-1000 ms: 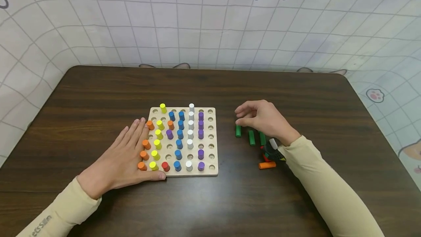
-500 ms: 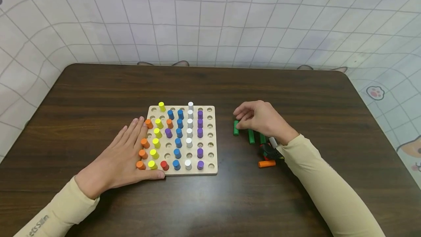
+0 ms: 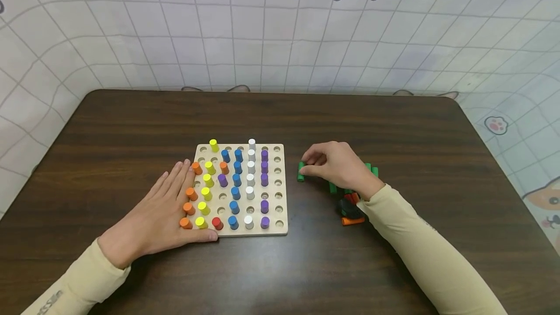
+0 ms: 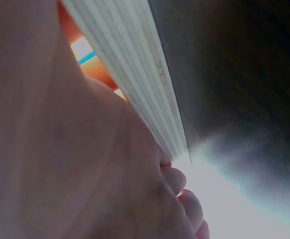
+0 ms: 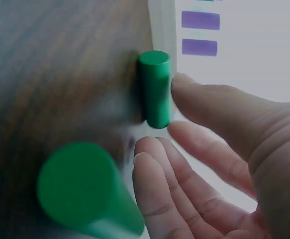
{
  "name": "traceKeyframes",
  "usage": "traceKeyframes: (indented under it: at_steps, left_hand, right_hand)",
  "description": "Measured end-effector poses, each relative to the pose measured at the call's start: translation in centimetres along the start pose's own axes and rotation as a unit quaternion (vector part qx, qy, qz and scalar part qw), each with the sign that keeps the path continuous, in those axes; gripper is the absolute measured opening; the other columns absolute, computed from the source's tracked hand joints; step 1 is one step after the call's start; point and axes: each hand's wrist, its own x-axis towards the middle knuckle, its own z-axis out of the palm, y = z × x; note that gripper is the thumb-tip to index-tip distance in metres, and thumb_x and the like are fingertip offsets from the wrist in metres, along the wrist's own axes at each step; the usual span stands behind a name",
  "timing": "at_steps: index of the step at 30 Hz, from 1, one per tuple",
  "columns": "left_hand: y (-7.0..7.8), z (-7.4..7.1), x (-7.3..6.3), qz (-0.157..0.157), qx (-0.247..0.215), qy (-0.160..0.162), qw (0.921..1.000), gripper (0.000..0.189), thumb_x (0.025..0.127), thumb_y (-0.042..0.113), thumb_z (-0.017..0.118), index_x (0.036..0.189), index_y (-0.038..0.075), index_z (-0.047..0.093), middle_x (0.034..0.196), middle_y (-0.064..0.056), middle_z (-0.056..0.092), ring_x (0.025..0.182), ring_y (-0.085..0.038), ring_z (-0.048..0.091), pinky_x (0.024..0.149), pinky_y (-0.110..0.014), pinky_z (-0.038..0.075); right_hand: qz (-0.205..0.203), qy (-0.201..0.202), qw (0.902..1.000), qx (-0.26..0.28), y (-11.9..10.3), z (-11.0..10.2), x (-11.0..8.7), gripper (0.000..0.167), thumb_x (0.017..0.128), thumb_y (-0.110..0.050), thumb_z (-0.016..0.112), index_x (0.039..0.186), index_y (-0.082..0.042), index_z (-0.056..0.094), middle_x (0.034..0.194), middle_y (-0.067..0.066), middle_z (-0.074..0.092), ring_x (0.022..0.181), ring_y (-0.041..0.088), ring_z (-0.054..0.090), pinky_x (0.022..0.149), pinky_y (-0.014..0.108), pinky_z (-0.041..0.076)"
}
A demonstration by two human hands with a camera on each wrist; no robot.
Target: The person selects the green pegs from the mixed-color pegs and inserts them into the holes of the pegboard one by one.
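A square wooden pegboard (image 3: 272, 188) stands left of centre, with yellow, orange, blue, white, purple and red pegs upright in its holes. My left hand (image 3: 159, 213) lies along its left side, fingers extended and thumb at the front edge. The board's layered side (image 4: 135, 64) shows beside the palm in the left wrist view. Right of the board, my right hand (image 3: 341, 166) pinches a green peg (image 3: 301, 171) between thumb and fingertips, low over the table. In the right wrist view, that green peg (image 5: 156, 92) touches the thumb tip.
Several loose green pegs, one of them a green peg (image 3: 375, 171), lie behind and below my right hand on the dark table (image 3: 262, 281). An orange peg (image 3: 352, 221) lies nearer the front, partly behind the black wrist camera (image 3: 348, 208). A grid-patterned cloth (image 3: 280, 47) hangs behind the table.
My right hand has moved left toward the board, carrying the green peg with it, and has come down onto that peg from slightly above. My left hand stays at the board.
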Motion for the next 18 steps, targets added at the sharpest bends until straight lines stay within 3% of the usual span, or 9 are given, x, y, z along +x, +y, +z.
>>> traceKeyframes:
  at_steps: [5,10,18]
  left_hand:
    - [-0.1,0.2,0.1,0.000,-0.008,0.001,1.0000,0.138,0.075,0.092,0.057,0.166,0.004,0.002,0.176,-0.018,0.001,0.163,-0.043,0.007,0.128,-0.068,0.016]
    - [-0.2,0.2,0.2,-0.001,-0.008,0.000,1.0000,0.139,0.074,0.093,0.057,0.166,0.004,0.003,0.176,-0.018,0.002,0.162,-0.043,0.007,0.128,-0.069,0.016]
    - [-0.2,0.3,0.2,-0.001,-0.007,-0.003,1.0000,0.139,0.074,0.093,0.057,0.166,0.004,0.002,0.176,-0.018,0.003,0.162,-0.044,0.008,0.128,-0.069,0.017]
  right_hand:
    - [-0.009,0.000,0.9998,-0.018,-0.4,0.4,-0.1,0.019,0.092,-0.028,0.080,0.108,-0.018,0.077,0.096,-0.002,0.077,0.085,0.011,0.070,0.079,0.032,0.057]
    - [-0.041,0.003,0.9985,-0.035,-1.3,0.7,-0.3,0.026,0.093,-0.030,0.078,0.117,-0.019,0.076,0.101,-0.002,0.076,0.089,0.013,0.069,0.077,0.032,0.058]
    - [-0.070,-0.017,0.9959,-0.056,-2.5,1.6,-0.7,0.025,0.093,-0.028,0.079,0.117,-0.022,0.079,0.095,-0.004,0.072,0.076,0.009,0.060,0.065,0.024,0.052]
